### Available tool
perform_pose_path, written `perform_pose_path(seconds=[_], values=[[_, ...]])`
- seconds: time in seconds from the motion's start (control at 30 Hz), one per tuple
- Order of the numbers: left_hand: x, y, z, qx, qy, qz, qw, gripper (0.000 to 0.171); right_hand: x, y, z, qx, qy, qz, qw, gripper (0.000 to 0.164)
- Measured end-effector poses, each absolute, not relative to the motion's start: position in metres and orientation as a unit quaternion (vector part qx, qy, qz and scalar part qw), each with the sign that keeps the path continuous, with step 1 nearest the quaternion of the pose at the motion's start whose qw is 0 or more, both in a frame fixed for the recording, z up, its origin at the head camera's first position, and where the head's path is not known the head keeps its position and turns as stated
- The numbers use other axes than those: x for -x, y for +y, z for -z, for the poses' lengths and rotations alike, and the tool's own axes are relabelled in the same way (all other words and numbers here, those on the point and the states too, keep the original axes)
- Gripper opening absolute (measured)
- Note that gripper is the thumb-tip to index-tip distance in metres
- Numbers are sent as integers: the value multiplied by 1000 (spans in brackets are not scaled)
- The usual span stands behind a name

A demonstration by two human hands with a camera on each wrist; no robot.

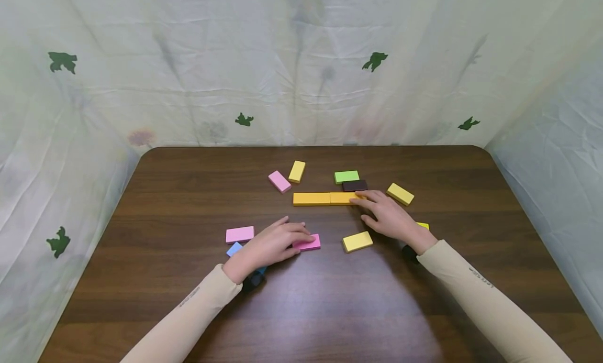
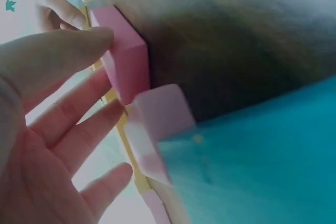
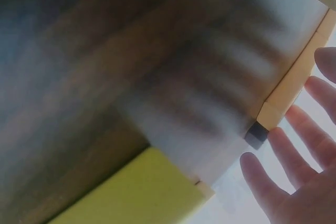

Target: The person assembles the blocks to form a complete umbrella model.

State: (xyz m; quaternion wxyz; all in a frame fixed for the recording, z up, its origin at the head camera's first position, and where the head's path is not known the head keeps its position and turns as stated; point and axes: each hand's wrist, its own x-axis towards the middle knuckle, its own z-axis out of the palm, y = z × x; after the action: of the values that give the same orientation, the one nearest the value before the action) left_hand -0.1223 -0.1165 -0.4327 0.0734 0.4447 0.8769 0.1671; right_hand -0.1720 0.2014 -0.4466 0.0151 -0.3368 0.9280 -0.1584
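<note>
My left hand (image 1: 268, 245) is at a deep pink block (image 1: 313, 242) on the brown table. In the left wrist view, the thumb and index finger pinch this pink block (image 2: 128, 59), while the other fingers spread loosely. Two orange blocks (image 1: 312, 199) lie end to end in a straight row. My right hand (image 1: 391, 216) reaches over the right end of that row, its fingertips right at the orange surface. Seen from the right wrist, its fingers are spread and loosely extended beside the orange row (image 3: 294, 85).
Behind the row lie a green block (image 1: 346, 176), a dark block (image 1: 354, 185), a pink block (image 1: 280, 181) and a yellow block (image 1: 297, 172). More yellow blocks (image 1: 357, 241) flank the right hand. Beside the left wrist are a light pink block (image 1: 239, 234) and a blue block (image 1: 234, 249).
</note>
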Motion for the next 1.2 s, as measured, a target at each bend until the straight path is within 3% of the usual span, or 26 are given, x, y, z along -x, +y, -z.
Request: perform_pose_path(seconds=[0.43,0.73,0.97,1.2], values=[[122,-129,431,-450,866,-203,78,36,171,201,447,331,930,161,13,47],[121,-127,432,-473,863,-172,38,40,170,201,446,333,928,165,8,47],[133,-111,430,-492,854,-152,74,57,171,200,447,328,930,163,12,47],[142,-100,429,-505,847,-142,83,47,171,200,447,327,930,166,16,46]])
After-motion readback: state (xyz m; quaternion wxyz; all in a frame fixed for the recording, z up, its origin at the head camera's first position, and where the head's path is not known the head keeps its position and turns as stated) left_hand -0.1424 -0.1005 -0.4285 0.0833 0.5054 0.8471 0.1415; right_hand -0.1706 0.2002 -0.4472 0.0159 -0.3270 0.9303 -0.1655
